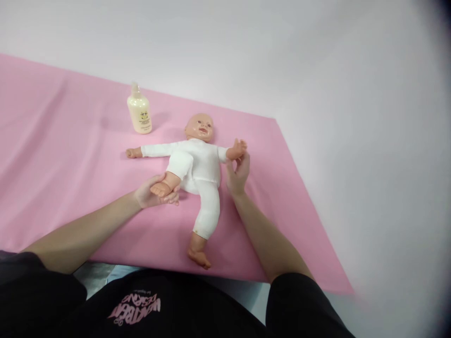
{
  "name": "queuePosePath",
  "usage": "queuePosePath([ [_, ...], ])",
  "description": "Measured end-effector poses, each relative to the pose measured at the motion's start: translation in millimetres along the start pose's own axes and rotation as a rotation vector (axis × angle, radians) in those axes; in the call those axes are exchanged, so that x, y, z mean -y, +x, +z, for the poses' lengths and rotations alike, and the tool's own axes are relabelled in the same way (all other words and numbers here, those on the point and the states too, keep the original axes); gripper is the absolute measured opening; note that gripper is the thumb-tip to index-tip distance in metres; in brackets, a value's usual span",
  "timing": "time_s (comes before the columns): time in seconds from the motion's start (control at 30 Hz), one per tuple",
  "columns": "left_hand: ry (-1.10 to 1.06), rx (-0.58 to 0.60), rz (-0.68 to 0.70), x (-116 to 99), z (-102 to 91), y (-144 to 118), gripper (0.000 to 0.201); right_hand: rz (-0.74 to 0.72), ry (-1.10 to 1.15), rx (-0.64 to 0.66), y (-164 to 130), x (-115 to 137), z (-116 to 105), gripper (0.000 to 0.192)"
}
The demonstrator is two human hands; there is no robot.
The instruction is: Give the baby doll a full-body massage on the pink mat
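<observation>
A baby doll (204, 162) with a white cloth body lies on its back on the pink cloth (88, 188), its head toward the far side. My left hand (151, 193) is closed around the doll's bent leg at the ankle, the bare foot resting over my palm. At the other side, my right hand (238, 174) holds the doll's forearm near the wrist, thumb and fingers closed on it. The doll's other arm stretches out to the left. Its other leg lies extended toward me.
A pump bottle (140, 112) of pale yellow liquid stands upright beyond the doll's outstretched arm. The pink cloth covers a table whose right edge slants down past my right arm. A pale wall or floor surrounds it.
</observation>
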State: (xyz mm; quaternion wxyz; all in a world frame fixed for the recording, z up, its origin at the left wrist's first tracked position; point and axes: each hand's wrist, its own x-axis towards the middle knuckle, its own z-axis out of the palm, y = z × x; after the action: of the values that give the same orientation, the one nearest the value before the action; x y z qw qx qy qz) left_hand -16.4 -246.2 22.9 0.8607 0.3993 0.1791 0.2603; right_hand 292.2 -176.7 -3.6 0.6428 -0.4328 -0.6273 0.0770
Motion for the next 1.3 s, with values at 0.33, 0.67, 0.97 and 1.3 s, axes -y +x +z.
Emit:
queuePosePath([
  [0.33,-0.044,-0.145,0.003,6,-0.5,8,0.056,-0.412,-0.258,0.415,-12,13,6,0.037],
  [0.67,0.086,0.144,-0.192,5,-5.6,-9,0.065,0.004,0.017,-0.067,6,-20,-4,0.069],
  [0.97,0.458,0.468,-0.400,-18,19.3,-12,0.046,0.460,0.205,-0.262,3,-99,-17,0.065],
  [1.3,-0.082,-0.062,0.109,-6,8.9,0,0.052,-0.058,-0.025,-0.066,2,-15,1,0.070],
])
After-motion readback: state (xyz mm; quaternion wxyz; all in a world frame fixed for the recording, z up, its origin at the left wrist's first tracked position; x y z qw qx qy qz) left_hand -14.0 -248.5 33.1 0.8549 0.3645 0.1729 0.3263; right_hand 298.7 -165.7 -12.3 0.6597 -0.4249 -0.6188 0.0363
